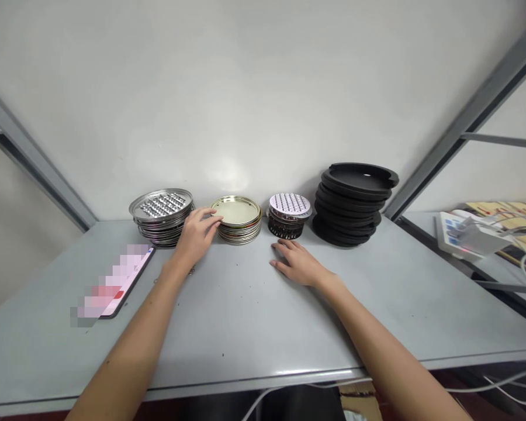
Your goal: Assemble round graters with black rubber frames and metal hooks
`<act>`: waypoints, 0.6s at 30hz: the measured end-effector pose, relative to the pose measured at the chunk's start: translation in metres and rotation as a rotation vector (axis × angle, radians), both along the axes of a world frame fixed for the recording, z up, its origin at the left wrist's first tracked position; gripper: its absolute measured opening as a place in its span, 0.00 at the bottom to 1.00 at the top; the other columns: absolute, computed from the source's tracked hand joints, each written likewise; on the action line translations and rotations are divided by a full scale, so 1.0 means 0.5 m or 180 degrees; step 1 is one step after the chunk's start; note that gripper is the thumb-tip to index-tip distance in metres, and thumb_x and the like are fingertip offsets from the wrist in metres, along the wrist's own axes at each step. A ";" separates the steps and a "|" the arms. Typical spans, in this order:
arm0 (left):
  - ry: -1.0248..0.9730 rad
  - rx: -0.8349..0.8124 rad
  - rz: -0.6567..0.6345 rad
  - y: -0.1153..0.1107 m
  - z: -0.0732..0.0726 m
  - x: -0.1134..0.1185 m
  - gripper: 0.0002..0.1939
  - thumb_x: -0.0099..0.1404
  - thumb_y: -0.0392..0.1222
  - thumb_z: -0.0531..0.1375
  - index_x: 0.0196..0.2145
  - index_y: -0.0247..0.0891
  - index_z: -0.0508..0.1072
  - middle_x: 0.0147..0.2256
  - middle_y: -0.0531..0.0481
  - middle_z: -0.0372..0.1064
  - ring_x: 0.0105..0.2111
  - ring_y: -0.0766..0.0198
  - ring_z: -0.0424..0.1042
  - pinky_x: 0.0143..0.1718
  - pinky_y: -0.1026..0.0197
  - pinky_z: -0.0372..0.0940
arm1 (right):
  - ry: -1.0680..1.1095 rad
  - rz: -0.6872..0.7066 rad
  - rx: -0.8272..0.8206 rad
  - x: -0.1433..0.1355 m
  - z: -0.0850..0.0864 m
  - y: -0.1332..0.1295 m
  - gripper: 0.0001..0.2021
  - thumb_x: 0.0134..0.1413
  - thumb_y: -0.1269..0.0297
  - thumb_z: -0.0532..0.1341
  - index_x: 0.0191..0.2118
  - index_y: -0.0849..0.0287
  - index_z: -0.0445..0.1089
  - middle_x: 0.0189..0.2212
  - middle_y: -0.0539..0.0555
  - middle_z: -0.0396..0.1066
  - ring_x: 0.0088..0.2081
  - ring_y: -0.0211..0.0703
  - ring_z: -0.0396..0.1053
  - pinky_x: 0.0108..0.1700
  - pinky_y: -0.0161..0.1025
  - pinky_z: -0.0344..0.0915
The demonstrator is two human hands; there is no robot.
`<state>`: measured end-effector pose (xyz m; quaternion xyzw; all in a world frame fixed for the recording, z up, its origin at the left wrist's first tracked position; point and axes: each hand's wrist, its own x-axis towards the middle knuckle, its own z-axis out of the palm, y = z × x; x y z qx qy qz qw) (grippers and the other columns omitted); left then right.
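Observation:
My left hand (197, 233) is at the left edge of a stack of round metal lids (235, 211), its fingers apart and nothing held. Just left of it is a stack of silver perforated discs (163, 206), partly hidden by the hand. My right hand (296, 261) rests on the table, fingers apart and empty, in front of a smaller stack topped by a pale perforated disc (290, 204). To the right stands a tall stack of black round trays (350, 202), each with a raised rim.
A phone (123, 283) lies on the grey table (245, 327) at the left. White wall behind, metal frame posts (477, 111) at both sides. A power strip (460, 237) with cables sits beyond the right post. Cables and cardboard show below the front edge.

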<state>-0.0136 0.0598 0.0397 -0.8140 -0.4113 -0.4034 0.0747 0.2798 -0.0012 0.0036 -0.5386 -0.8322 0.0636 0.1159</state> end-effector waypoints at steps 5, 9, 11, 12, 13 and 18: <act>-0.0015 -0.0026 0.0041 0.001 0.003 -0.010 0.16 0.70 0.40 0.50 0.50 0.43 0.73 0.50 0.45 0.68 0.52 0.54 0.64 0.55 0.48 0.60 | -0.0007 0.0001 -0.0010 0.000 0.000 -0.001 0.25 0.61 0.53 0.51 0.59 0.62 0.60 0.59 0.65 0.59 0.59 0.56 0.57 0.58 0.48 0.56; -0.0085 -0.0126 0.0040 0.001 0.000 -0.002 0.18 0.70 0.41 0.49 0.53 0.41 0.71 0.54 0.43 0.65 0.53 0.54 0.63 0.56 0.49 0.59 | -0.0014 0.0004 -0.0018 -0.001 0.001 -0.002 0.25 0.61 0.53 0.51 0.59 0.63 0.60 0.59 0.65 0.58 0.59 0.56 0.57 0.58 0.48 0.56; -0.0224 -0.0185 0.0108 0.003 -0.001 0.005 0.18 0.69 0.42 0.50 0.52 0.40 0.72 0.52 0.42 0.65 0.52 0.54 0.64 0.55 0.49 0.60 | -0.0003 -0.0004 -0.0019 -0.001 0.001 -0.002 0.25 0.61 0.53 0.51 0.59 0.63 0.60 0.59 0.65 0.58 0.59 0.56 0.57 0.58 0.48 0.56; -0.0300 -0.0225 0.0152 0.005 -0.002 0.008 0.17 0.69 0.42 0.50 0.51 0.39 0.73 0.52 0.42 0.66 0.51 0.54 0.65 0.54 0.49 0.61 | 0.0002 -0.0008 -0.0020 -0.001 0.001 -0.001 0.25 0.61 0.53 0.52 0.59 0.63 0.60 0.59 0.65 0.58 0.59 0.56 0.57 0.58 0.48 0.56; -0.0363 -0.0261 0.0196 0.006 -0.003 0.011 0.17 0.69 0.42 0.51 0.49 0.39 0.74 0.51 0.42 0.66 0.50 0.54 0.66 0.53 0.49 0.62 | 0.0004 -0.0007 -0.0022 -0.002 0.001 -0.001 0.25 0.61 0.53 0.52 0.59 0.62 0.60 0.59 0.65 0.58 0.59 0.56 0.57 0.58 0.48 0.56; -0.0295 -0.0211 0.0271 0.011 -0.004 0.015 0.15 0.67 0.40 0.52 0.44 0.39 0.77 0.50 0.42 0.67 0.49 0.53 0.66 0.52 0.48 0.62 | -0.0014 0.0006 -0.0034 -0.004 0.003 -0.003 0.25 0.61 0.53 0.52 0.59 0.64 0.60 0.59 0.66 0.58 0.59 0.56 0.57 0.58 0.48 0.56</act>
